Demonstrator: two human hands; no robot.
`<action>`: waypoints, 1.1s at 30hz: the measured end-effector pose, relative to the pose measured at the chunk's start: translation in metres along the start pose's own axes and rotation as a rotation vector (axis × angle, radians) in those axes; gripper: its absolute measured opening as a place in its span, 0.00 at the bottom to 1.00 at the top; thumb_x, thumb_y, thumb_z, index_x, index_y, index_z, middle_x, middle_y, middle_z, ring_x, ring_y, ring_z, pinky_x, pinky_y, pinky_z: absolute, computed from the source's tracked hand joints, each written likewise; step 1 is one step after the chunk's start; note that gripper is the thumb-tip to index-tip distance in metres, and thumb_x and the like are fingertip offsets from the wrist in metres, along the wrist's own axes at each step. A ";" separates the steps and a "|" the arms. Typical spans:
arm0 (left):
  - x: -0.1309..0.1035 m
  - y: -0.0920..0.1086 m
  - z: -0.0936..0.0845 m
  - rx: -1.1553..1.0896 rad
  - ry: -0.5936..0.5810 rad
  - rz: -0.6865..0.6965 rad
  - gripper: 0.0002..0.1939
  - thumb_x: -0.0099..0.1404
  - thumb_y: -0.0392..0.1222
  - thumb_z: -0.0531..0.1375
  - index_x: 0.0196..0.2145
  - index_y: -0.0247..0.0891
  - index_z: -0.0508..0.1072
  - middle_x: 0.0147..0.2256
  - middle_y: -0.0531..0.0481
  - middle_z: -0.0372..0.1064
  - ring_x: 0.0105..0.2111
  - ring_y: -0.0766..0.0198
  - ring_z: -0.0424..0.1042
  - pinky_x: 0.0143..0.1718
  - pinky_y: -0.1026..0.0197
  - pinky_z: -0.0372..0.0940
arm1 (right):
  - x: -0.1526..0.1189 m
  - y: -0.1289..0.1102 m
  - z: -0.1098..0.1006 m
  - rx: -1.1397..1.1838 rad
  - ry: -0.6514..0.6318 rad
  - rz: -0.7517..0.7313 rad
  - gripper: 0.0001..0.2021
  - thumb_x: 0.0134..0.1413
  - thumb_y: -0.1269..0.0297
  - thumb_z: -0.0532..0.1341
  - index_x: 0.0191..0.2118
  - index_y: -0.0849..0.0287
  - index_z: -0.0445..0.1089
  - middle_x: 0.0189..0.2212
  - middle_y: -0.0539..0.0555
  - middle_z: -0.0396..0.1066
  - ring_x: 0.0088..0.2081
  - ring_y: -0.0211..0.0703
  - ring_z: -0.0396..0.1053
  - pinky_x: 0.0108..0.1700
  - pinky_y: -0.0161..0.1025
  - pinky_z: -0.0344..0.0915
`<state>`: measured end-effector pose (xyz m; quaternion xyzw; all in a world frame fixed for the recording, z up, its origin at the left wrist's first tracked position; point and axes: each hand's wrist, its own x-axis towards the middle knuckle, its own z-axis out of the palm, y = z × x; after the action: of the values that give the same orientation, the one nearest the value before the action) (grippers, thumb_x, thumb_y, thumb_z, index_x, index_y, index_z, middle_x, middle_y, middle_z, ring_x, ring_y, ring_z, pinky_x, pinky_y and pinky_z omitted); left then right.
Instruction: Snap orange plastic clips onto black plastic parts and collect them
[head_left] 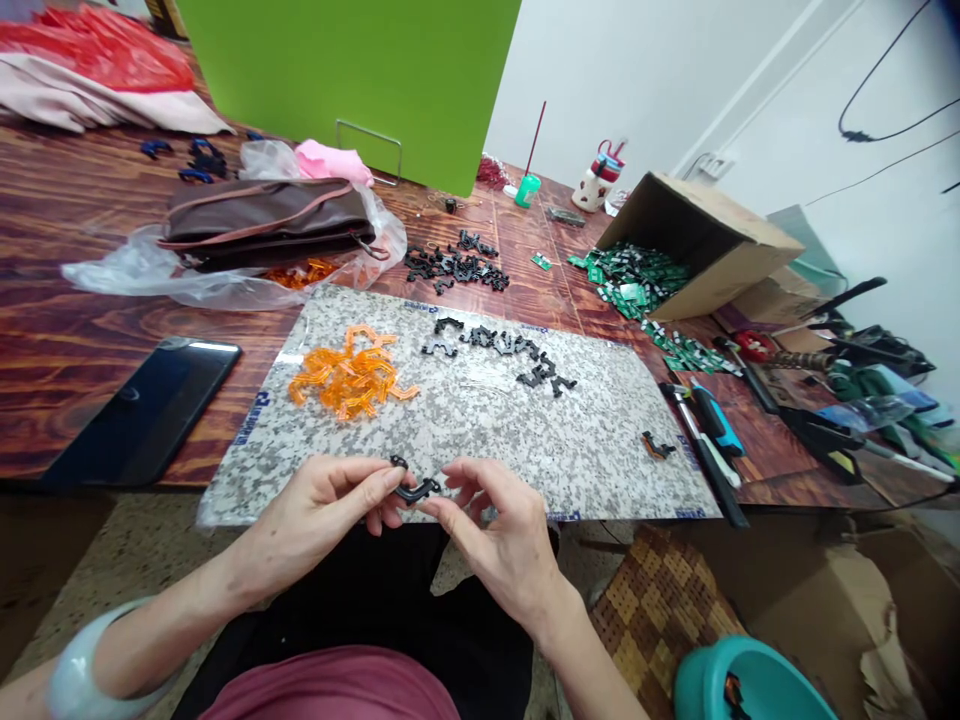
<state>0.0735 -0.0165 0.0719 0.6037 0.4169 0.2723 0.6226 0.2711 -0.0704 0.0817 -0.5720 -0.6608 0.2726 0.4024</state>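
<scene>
A small black curved plastic clip (418, 492) is held just above the front edge of a speckled grey mat. My left hand (341, 500) is closed, its thumb and forefinger pinching the clip's left end. The clip's right end lies between the curled thumb and fingers of my right hand (499, 525); how firmly they grip is hard to make out. Ahead on the mat sits a pile of translucent orange plastic pieces (352, 380). To its right, several black clips (517, 348) lie in a loose row. One joined black-and-orange piece (658, 446) rests near the mat's right edge.
The mat (480, 450) covers the table front. Left is a dark tablet (146, 410); behind are a brown bag (262, 220) and more black clips (457, 265). Right, a cardboard box (697, 240) spills green circuit boards (637, 280) near hand tools (709, 430). A teal bucket (694, 680) stands below.
</scene>
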 end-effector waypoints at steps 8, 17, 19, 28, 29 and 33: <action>-0.002 0.004 -0.001 0.185 -0.050 0.098 0.19 0.70 0.49 0.55 0.26 0.37 0.75 0.23 0.52 0.71 0.24 0.67 0.67 0.26 0.67 0.61 | 0.001 -0.008 -0.001 0.256 -0.167 0.192 0.08 0.60 0.66 0.60 0.40 0.60 0.76 0.34 0.53 0.76 0.33 0.37 0.71 0.34 0.33 0.67; -0.004 -0.004 0.019 -0.160 0.133 0.023 0.20 0.63 0.53 0.64 0.48 0.39 0.78 0.30 0.50 0.76 0.30 0.63 0.72 0.37 0.62 0.69 | 0.003 -0.012 0.025 0.764 0.029 0.393 0.14 0.52 0.52 0.67 0.35 0.59 0.70 0.26 0.49 0.70 0.23 0.34 0.66 0.24 0.31 0.66; -0.004 -0.004 0.024 -0.207 0.092 0.057 0.15 0.64 0.51 0.63 0.43 0.39 0.80 0.31 0.51 0.75 0.31 0.63 0.71 0.36 0.63 0.68 | 0.002 -0.015 0.030 0.774 0.036 0.381 0.14 0.52 0.53 0.67 0.35 0.58 0.70 0.28 0.50 0.72 0.25 0.35 0.68 0.24 0.31 0.67; -0.003 0.003 0.018 0.014 0.074 0.061 0.15 0.70 0.49 0.55 0.34 0.38 0.76 0.28 0.51 0.73 0.29 0.64 0.70 0.33 0.65 0.65 | 0.010 -0.011 0.004 0.279 0.141 0.205 0.08 0.59 0.60 0.62 0.38 0.60 0.71 0.33 0.53 0.73 0.31 0.38 0.70 0.30 0.32 0.66; -0.003 0.005 0.017 0.028 0.049 0.069 0.14 0.70 0.48 0.54 0.34 0.38 0.75 0.29 0.50 0.74 0.29 0.64 0.70 0.34 0.65 0.65 | 0.012 -0.011 0.002 0.262 0.117 0.174 0.08 0.60 0.61 0.61 0.40 0.60 0.72 0.34 0.53 0.73 0.33 0.38 0.70 0.31 0.32 0.66; -0.005 0.010 0.018 0.070 -0.015 0.121 0.15 0.72 0.47 0.51 0.34 0.38 0.73 0.28 0.51 0.71 0.29 0.65 0.69 0.32 0.66 0.65 | 0.015 -0.012 0.002 0.287 0.000 0.118 0.09 0.62 0.63 0.60 0.39 0.59 0.77 0.33 0.53 0.73 0.34 0.38 0.71 0.34 0.33 0.66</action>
<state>0.0877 -0.0291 0.0819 0.6512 0.3840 0.2901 0.5868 0.2632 -0.0577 0.0936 -0.5463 -0.5802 0.3875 0.4634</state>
